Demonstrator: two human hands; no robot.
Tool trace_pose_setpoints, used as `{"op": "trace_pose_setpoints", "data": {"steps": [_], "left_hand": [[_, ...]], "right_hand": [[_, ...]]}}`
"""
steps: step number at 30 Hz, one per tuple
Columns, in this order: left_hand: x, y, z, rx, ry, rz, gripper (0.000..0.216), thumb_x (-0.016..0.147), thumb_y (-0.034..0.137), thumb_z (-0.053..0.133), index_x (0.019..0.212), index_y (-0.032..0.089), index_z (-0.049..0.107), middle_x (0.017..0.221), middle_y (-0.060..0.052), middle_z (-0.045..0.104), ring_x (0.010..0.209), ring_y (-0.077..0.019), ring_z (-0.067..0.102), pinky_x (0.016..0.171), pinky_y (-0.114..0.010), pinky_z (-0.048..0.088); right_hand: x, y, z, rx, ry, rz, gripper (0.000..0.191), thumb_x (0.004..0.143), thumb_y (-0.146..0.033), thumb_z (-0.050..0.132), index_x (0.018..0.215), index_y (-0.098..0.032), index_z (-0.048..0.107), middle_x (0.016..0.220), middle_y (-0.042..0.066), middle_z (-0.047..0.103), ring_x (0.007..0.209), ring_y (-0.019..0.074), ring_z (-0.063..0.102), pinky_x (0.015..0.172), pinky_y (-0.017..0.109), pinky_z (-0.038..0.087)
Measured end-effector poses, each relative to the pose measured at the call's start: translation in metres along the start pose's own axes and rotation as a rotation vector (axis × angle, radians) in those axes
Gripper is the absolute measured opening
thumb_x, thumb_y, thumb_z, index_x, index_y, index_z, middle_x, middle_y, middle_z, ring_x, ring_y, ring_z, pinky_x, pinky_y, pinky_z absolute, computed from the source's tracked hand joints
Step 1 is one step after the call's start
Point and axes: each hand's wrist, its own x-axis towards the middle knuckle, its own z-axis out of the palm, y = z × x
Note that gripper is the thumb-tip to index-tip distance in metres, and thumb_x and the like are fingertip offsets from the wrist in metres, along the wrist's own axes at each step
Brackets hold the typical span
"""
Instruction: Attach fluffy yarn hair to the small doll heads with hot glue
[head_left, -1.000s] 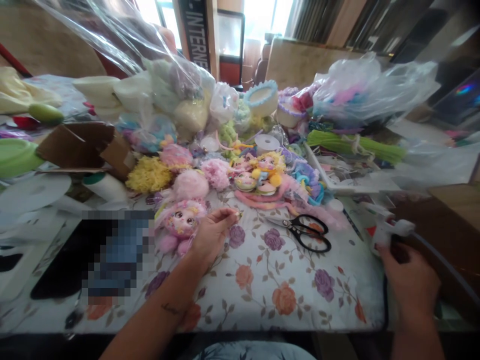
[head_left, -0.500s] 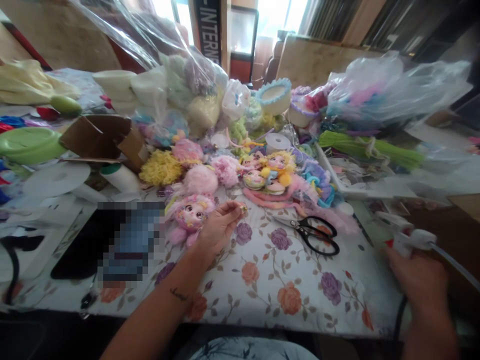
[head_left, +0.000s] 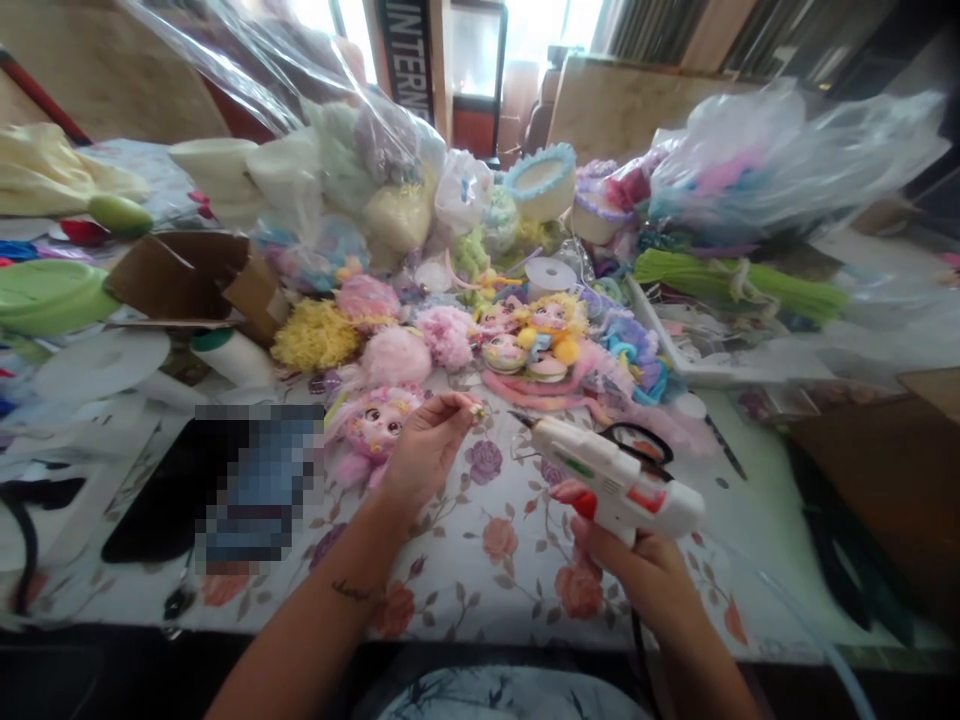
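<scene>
My left hand point(head_left: 424, 450) is closed in a pinch on a tiny pale decoration point(head_left: 475, 409), held just above the floral tablecloth point(head_left: 517, 560). My right hand point(head_left: 637, 565) grips a white hot glue gun point(head_left: 611, 475), its nozzle pointing left toward the pinched piece, a short gap between them. A pink plush doll point(head_left: 371, 425) lies beside my left hand. Black-handled scissors point(head_left: 645, 440) lie partly hidden behind the glue gun.
Fluffy pompoms and doll faces point(head_left: 525, 335) crowd the middle of the table. Clear bags of craft material point(head_left: 750, 170) stand at the back, green stems point(head_left: 735, 285) at right, a cardboard box point(head_left: 187, 280) and green plates point(head_left: 45, 295) at left.
My right hand has lifted the glue gun from the table's right edge and brought it to the middle, nozzle toward my left hand. The left hand has stayed pinched in place.
</scene>
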Motion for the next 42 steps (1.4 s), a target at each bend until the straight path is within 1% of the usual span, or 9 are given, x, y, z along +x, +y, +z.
{"op": "trace_pose_setpoints", "data": {"steps": [3,6,12,17,20,23,29,37,42], "left_hand": [[-0.001,0.002,-0.001,0.006,-0.022,-0.004,0.013,0.064,0.013,0.081,0.070,0.015,0.070,0.082,0.000,0.067,0.076,-0.0071,0.059,0.076,-0.016,0.046],[-0.003,0.003,0.000,0.010,-0.049,-0.011,0.012,0.065,0.014,0.081,0.070,0.016,0.070,0.082,-0.001,0.066,0.077,-0.0078,0.059,0.077,-0.016,0.046],[-0.005,0.004,0.001,0.018,-0.092,-0.015,0.009,0.068,0.015,0.079,0.070,0.016,0.071,0.084,-0.001,0.066,0.078,-0.0075,0.058,0.077,-0.015,0.045],[-0.006,0.004,0.003,0.018,-0.085,-0.020,0.010,0.067,0.016,0.080,0.070,0.016,0.071,0.083,-0.001,0.066,0.079,-0.0084,0.059,0.077,-0.016,0.045],[-0.006,0.005,0.005,0.023,-0.082,-0.022,0.011,0.066,0.016,0.081,0.069,0.015,0.071,0.082,-0.001,0.066,0.078,-0.0084,0.058,0.077,-0.017,0.045],[-0.006,0.004,0.004,0.025,-0.090,-0.026,0.010,0.067,0.015,0.080,0.069,0.015,0.071,0.082,-0.001,0.066,0.077,-0.0077,0.058,0.076,-0.016,0.044],[-0.005,0.002,0.001,0.023,-0.073,-0.025,0.010,0.066,0.014,0.080,0.070,0.016,0.071,0.082,-0.001,0.066,0.078,-0.0079,0.059,0.077,-0.016,0.045],[-0.006,0.003,0.003,0.019,-0.087,-0.030,0.010,0.067,0.015,0.080,0.069,0.016,0.071,0.082,0.000,0.066,0.078,-0.0072,0.059,0.076,-0.015,0.045],[-0.006,0.003,0.003,0.024,-0.083,-0.027,0.010,0.066,0.015,0.080,0.069,0.016,0.071,0.083,-0.001,0.066,0.078,-0.0077,0.059,0.078,-0.016,0.045]], "right_hand": [[0.001,0.000,0.011,0.034,-0.069,0.037,0.036,0.076,-0.051,0.067,0.093,-0.020,0.063,0.049,-0.005,0.051,0.034,0.0091,0.042,0.033,0.022,0.034],[0.002,0.001,0.014,0.027,-0.060,0.034,0.035,0.075,-0.053,0.067,0.087,-0.020,0.062,0.048,-0.004,0.052,0.036,0.0097,0.044,0.033,0.021,0.034],[0.005,0.004,0.015,-0.001,-0.059,0.089,0.038,0.074,-0.056,0.066,0.077,-0.019,0.061,0.046,-0.003,0.052,0.033,0.0095,0.043,0.032,0.022,0.035],[0.006,0.010,0.017,0.005,-0.043,0.130,0.042,0.074,-0.059,0.065,0.076,-0.018,0.057,0.043,-0.005,0.050,0.029,0.0076,0.040,0.029,0.019,0.027],[0.006,0.013,0.017,-0.002,-0.049,0.158,0.045,0.073,-0.061,0.065,0.071,-0.017,0.057,0.039,-0.004,0.048,0.028,0.0071,0.037,0.029,0.019,0.025],[0.006,0.013,0.016,-0.007,-0.040,0.146,0.045,0.074,-0.061,0.064,0.068,-0.017,0.056,0.038,-0.004,0.047,0.028,0.0072,0.037,0.029,0.019,0.025],[0.005,0.008,0.016,-0.002,-0.009,0.105,0.040,0.073,-0.058,0.066,0.071,-0.019,0.057,0.044,-0.004,0.051,0.030,0.0074,0.039,0.029,0.020,0.028],[0.005,0.011,0.016,0.003,-0.030,0.145,0.043,0.073,-0.060,0.066,0.073,-0.018,0.056,0.041,-0.004,0.052,0.028,0.0078,0.039,0.029,0.019,0.027],[0.005,0.011,0.014,-0.003,-0.006,0.165,0.042,0.073,-0.059,0.066,0.071,-0.018,0.057,0.040,-0.004,0.051,0.029,0.0088,0.041,0.031,0.021,0.032]]}}
